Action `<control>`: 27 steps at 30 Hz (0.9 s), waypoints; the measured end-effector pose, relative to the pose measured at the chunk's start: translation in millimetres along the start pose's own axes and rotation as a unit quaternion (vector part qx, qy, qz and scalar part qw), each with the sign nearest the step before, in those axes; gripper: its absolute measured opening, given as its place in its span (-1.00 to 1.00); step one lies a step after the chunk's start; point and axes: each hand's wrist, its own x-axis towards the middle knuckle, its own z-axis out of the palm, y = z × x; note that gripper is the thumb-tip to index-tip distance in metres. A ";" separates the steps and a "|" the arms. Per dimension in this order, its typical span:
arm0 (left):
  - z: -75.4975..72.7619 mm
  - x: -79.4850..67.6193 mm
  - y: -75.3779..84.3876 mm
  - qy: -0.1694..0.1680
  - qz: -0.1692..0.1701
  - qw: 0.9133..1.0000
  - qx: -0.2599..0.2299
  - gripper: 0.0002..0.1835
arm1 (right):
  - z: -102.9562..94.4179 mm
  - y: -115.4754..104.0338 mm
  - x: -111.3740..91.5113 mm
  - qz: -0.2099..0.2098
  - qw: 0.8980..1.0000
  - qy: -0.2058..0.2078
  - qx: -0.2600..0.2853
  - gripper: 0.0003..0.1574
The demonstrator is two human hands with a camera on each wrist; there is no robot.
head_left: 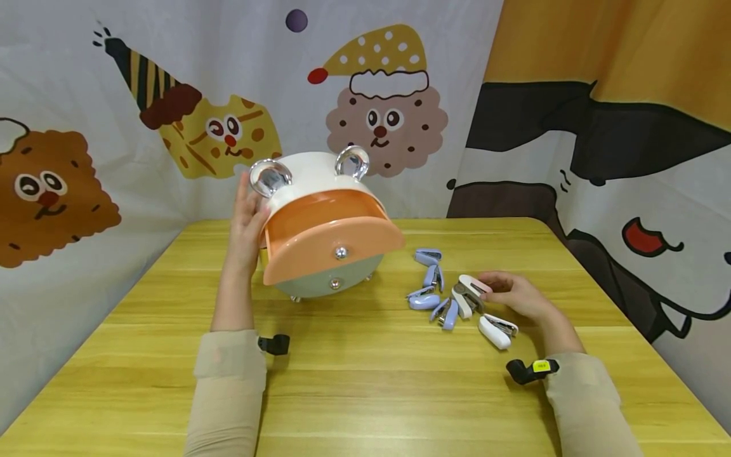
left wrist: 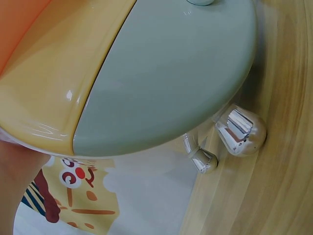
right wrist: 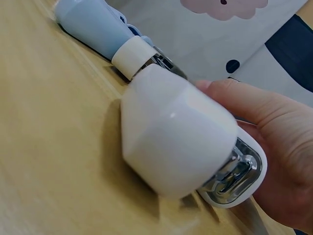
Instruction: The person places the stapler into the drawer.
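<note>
A rounded drawer box with silver ears stands on small silver feet. Its orange top drawer is pulled out, above a yellow panel and a green panel. My left hand grips the box's left side, thumb toward the front, other fingers partly hidden. At the right, my right hand pinches the near end of a white mini stapler between thumb and fingers. Another white mini stapler lies just in front of that hand and looms large in the right wrist view.
Several lilac mini staplers lie in a loose curve between the drawer box and my right hand. All this is on a wood-grain table. A cartoon-printed curtain hangs behind the table's far edge.
</note>
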 end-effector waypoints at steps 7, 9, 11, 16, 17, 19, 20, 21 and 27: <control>-2.0 0.0 -1.3 -0.001 0.004 1.000 -0.006 -0.28 | 1.8 -1.7 0.6 -0.003 1.000 -0.006 0.002 -0.34; -2.3 -0.3 -1.4 -0.001 0.004 1.000 -0.006 -0.28 | 2.2 -1.5 1.4 -0.004 1.000 -0.012 0.006 -0.34; -2.4 -0.5 -1.4 -0.001 0.003 1.000 -0.007 -0.28 | 2.8 -1.5 1.7 -0.007 1.000 -0.016 0.004 -0.34; -2.2 -1.0 -1.1 -0.002 0.002 1.000 -0.007 -0.27 | 5.1 -1.7 2.2 -0.015 1.000 -0.013 -0.004 -0.35; -2.1 -1.1 -1.0 -0.001 0.001 1.000 -0.006 -0.27 | 5.7 -1.6 2.4 -0.017 1.000 -0.011 -0.005 -0.36; -1.9 -1.0 -0.8 -0.001 0.000 1.000 -0.006 -0.27 | 6.7 -1.6 2.9 -0.017 1.000 -0.005 -0.007 -0.37; -1.8 -1.0 -0.8 -0.001 -0.001 1.000 -0.004 -0.26 | 7.2 -1.6 3.2 -0.016 1.000 -0.002 -0.006 -0.38; -1.5 -0.9 -0.6 -0.001 -0.002 1.000 -0.004 -0.26 | 7.6 -2.0 3.3 -0.014 1.000 0.001 -0.006 -0.38; -0.8 -1.2 0.7 0.003 -0.007 1.000 0.002 -0.28 | 8.3 -7.1 1.6 0.004 1.000 0.023 -0.012 -0.38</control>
